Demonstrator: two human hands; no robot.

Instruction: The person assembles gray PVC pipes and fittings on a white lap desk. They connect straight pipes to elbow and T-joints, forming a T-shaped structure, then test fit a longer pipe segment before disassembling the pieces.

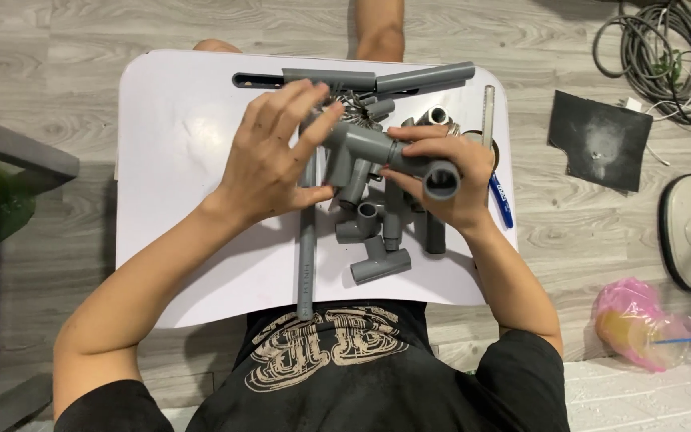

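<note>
- Black shirt [337, 376] with a pale print sits lowest in view, just below the white tray [177, 160] that serves as the landmark.
- Over the tray's middle, a grey pipe assembly [369, 148] of fittings and short tubes is held up between both hands.
- Left hand [269, 156] wraps the assembly's left end, fingers curled over it, thumb pressing the joint.
- Right hand [449, 168] is closed around an open-ended socket [441, 180] at the right end.
- Doing this well likely means keeping both pieces on one axis, pushing straight and twisting slightly, with wrists braced above the tray.
- Loose fittings, among them a tee piece [380, 264], lie on the tray under the hands and could snag the dangling ends; a long thin pipe [306, 256] runs toward the tray's near edge.
- Two longer pipes [409, 78] lie at the tray's far edge.
- Right of the tray: a blue-handled tool [502, 196], a dark square sheet [599, 140], coiled cables [665, 56], a pink bag [641, 320].
</note>
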